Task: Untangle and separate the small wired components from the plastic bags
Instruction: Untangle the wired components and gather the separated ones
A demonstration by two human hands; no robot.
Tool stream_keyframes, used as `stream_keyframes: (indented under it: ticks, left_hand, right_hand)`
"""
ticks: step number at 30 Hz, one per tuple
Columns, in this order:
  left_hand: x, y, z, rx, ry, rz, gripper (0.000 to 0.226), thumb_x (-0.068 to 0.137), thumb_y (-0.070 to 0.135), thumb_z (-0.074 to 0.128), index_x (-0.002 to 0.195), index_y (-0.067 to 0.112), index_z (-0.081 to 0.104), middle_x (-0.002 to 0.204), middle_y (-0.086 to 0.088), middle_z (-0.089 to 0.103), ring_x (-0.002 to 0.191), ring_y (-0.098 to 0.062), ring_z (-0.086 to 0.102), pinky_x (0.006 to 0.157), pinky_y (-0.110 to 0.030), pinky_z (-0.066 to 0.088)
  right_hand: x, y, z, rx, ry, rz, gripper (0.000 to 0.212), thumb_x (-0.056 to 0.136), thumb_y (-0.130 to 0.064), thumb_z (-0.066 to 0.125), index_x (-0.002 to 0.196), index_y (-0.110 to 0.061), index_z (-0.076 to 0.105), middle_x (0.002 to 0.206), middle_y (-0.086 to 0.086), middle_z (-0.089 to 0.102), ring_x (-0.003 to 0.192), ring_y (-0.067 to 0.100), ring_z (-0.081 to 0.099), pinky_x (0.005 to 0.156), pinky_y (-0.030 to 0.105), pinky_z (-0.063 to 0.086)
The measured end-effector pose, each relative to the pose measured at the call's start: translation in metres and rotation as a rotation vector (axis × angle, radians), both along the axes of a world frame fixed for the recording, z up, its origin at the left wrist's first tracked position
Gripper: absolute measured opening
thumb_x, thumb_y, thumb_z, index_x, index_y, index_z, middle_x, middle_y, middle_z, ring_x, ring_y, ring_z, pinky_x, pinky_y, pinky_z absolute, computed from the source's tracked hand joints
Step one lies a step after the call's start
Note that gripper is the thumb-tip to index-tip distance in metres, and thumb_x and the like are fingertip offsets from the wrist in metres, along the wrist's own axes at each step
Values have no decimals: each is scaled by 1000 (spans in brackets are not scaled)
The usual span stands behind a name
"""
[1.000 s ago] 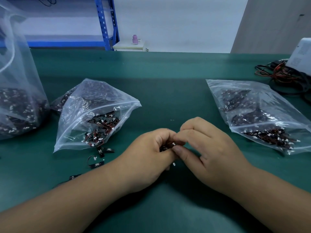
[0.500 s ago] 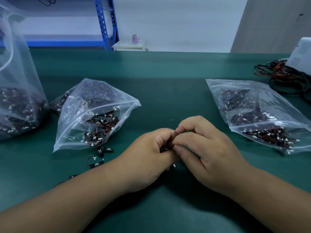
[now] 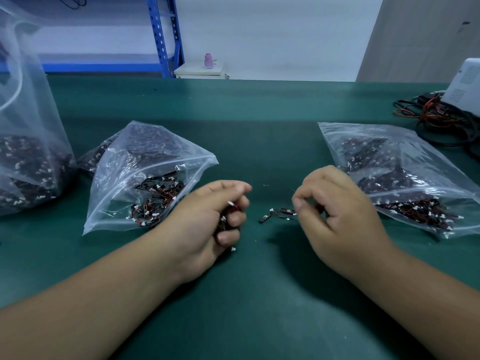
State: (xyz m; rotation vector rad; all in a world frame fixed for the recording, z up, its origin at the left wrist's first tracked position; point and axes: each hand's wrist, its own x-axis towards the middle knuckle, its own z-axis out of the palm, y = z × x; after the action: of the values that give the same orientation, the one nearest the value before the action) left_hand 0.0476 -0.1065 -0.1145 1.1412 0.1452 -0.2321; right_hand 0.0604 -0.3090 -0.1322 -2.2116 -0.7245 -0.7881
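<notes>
Head view: two bare hands low over the green worktop [image 3: 259, 113], set apart from each other.
Left hand [image 3: 207, 222]: grip closed tight round a clump of wired components [image 3: 229, 207], white plugs poking out between the fingers.
Right hand [image 3: 337, 216]: blurred, grip curled, thumb and forefinger pinching one end of a single component [image 3: 276, 214] that trails toward the other hand.
Left bag [image 3: 145, 172]: mouth open just beside the left wrist, components piled there.
Right bag [image 3: 405, 178]: just behind the right hand, components inside.
Big bag [image 3: 31, 157]: upright at the far left edge.
</notes>
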Motion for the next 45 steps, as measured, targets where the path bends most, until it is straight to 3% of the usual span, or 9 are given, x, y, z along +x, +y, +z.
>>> stream_keyframes:
  ticks: [3, 6, 15, 20, 23, 27, 32, 39, 45]
  left_hand:
    - [7, 7, 3, -213, 135, 99, 3, 94, 15, 58, 93, 15, 61, 65, 3, 52, 45, -6, 38, 31, -15, 21]
    - [5, 5, 1, -182, 112, 97, 3, 93, 15, 58, 93, 15, 61, 65, 3, 52, 45, -6, 39, 31, -14, 22]
    - [-5, -5, -5, 99, -127, -17, 16, 96, 6, 48, 91, 11, 63, 67, -4, 57, 46, -10, 40, 36, -16, 21]
    - [-10, -8, -6, 205, -208, -106, 30, 71, 0, 45, 88, 11, 67, 70, -9, 61, 47, -14, 43, 37, -17, 24]
    - [-12, -12, -6, 340, -274, -150, 36, 61, 2, 43, 84, 17, 67, 69, -3, 61, 46, -13, 45, 35, -18, 28]
    - [-16, -14, -6, 458, -353, -190, 34, 64, 0, 46, 79, 23, 66, 70, -2, 61, 47, -9, 48, 40, -13, 35]
    - [-16, -13, -6, 455, -353, -187, 26, 90, -10, 51, 93, 13, 64, 65, 1, 59, 46, -7, 47, 39, -13, 34]
    - [-18, -13, -4, 431, -360, -222, 20, 96, -1, 53, 107, 14, 61, 66, 6, 61, 49, -8, 48, 40, -15, 34]
    - [-18, -12, -5, 451, -370, -238, 28, 95, -3, 52, 112, 17, 62, 69, 6, 64, 50, -7, 48, 41, -15, 35]
  right_hand:
    - [-1, 3, -3, -239, 38, -49, 8, 86, -11, 64, 79, -15, 65, 90, -5, 55, 77, 20, 55, 63, 38, 48]
    - [-3, 5, -3, -341, 69, -57, 6, 86, -14, 66, 80, -15, 67, 91, -4, 56, 76, 21, 54, 62, 38, 49]
    - [-3, 3, 1, -206, 113, -53, 3, 85, -14, 69, 86, -17, 68, 92, -7, 56, 78, 17, 55, 64, 37, 47]
    - [-6, 2, 5, -88, -30, 15, 14, 91, -17, 58, 97, -9, 69, 95, -1, 58, 84, 18, 56, 72, 39, 48]
    - [-12, 5, 6, -141, -129, 131, 23, 96, -22, 55, 101, -5, 70, 96, 6, 60, 86, 24, 58, 73, 40, 49]
    - [-15, 11, 3, -196, -133, 177, 22, 94, -23, 62, 97, -4, 72, 92, 8, 59, 77, 29, 57, 64, 42, 48]
    - [-13, 7, 3, -193, -119, 172, 11, 91, -14, 66, 94, -5, 72, 91, 7, 58, 75, 28, 56, 62, 41, 48]
    - [-13, 7, 1, -200, -72, 192, 18, 87, -10, 65, 104, -8, 73, 96, 5, 59, 78, 27, 57, 63, 42, 49]
    - [-12, 7, -1, -187, -47, 209, 18, 86, -8, 65, 101, -9, 75, 93, 5, 60, 77, 27, 59, 62, 42, 50]
